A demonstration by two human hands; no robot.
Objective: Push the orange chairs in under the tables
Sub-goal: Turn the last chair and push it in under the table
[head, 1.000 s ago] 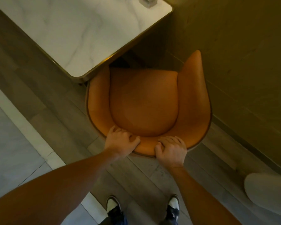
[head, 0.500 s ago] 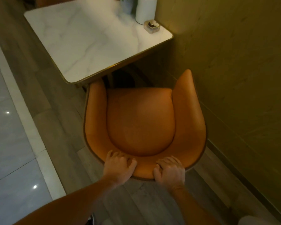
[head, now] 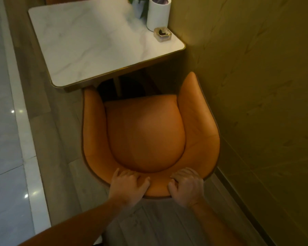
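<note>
An orange tub chair (head: pixel 146 132) stands in front of me, facing a white marble table (head: pixel 89 43) with a gold rim. The tip of its left arm sits just under the table's near edge; the seat front is level with that edge and the right arm rises beside the wall. My left hand (head: pixel 128 186) and my right hand (head: pixel 187 185) both grip the top of the chair's backrest, fingers curled over the rim, about a hand's width apart. Both forearms reach in from the bottom of the view.
A tan panelled wall (head: pixel 256 86) runs close along the chair's right side. On the table's far right corner stand a white cylinder (head: pixel 158 14), a small glass ashtray (head: pixel 162 34) and a potted plant (head: pixel 138 6). Grey wood flooring (head: pixel 57 139) and a glossy tiled strip (head: pixel 5 139) lie to the left.
The chair sits farther back from the table than a second ago, when the table edge covered its left arm. The view has tilted up, showing the table's far corner. Both hands kept their grip.
</note>
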